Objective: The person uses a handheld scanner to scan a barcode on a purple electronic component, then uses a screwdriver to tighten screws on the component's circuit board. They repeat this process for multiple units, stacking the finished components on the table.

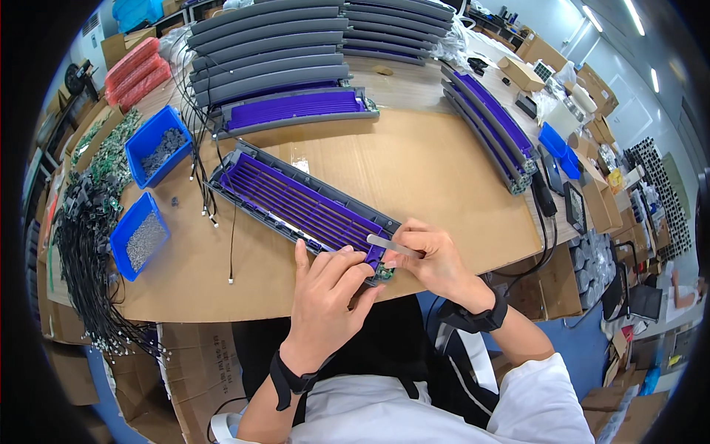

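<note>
A long grey housing with a purple slatted inside (303,198) lies slantwise in front of me, its right end nearest. My left hand (329,296) grips the near edge at that end, fingers over the rim and thumb low beside it. A small green circuit board (384,272) shows at the housing's right end, partly covered by fingers. My right hand (433,259) pinches a flat, silver metal tool (396,246) over this end. The tool's rounded end points left, above the purple slats; its other end is hidden by the hand.
Two blue bins (158,146) of small parts stand at left, beside a heap of black cables (89,229). Stacked grey housings (270,55) fill the back, with thin cables hanging down. More purple housings (492,126) lie at right. Cardboard (444,185) covers the table.
</note>
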`<act>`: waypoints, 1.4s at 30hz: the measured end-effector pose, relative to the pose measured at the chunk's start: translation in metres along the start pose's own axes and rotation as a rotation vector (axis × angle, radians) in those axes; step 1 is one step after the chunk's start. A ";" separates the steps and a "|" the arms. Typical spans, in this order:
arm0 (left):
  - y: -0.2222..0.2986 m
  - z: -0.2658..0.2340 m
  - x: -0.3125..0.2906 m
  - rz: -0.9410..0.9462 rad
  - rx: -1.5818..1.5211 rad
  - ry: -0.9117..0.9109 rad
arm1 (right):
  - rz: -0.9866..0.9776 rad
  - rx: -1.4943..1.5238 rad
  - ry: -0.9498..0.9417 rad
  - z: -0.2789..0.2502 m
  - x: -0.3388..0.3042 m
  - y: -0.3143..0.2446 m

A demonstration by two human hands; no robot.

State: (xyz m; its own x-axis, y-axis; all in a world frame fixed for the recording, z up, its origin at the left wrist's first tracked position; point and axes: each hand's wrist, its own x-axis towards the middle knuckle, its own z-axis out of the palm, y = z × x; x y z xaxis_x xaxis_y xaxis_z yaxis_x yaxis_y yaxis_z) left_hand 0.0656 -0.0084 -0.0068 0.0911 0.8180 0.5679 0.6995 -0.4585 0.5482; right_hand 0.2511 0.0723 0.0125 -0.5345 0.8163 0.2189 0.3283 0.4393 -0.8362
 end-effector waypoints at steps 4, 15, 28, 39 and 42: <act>-0.001 0.000 -0.001 -0.002 0.001 -0.001 | 0.020 -0.092 -0.052 -0.005 0.003 -0.009; 0.001 0.002 0.001 0.010 0.001 0.028 | -0.020 -0.115 -0.068 -0.008 0.004 -0.012; 0.002 0.001 0.001 0.001 0.018 0.008 | -0.041 -0.126 -0.103 -0.007 0.007 -0.015; 0.002 0.002 0.002 0.020 0.048 0.017 | -0.180 -0.305 -0.186 -0.012 0.020 -0.012; 0.002 0.000 0.002 0.039 0.089 -0.031 | -0.127 -0.339 -0.219 -0.015 0.018 -0.018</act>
State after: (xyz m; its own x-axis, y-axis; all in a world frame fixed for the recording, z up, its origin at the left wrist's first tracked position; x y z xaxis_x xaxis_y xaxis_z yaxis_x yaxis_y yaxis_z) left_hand 0.0673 -0.0073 -0.0044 0.1402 0.8113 0.5675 0.7552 -0.4583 0.4686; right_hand 0.2474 0.0854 0.0391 -0.7281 0.6647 0.1672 0.4672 0.6598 -0.5886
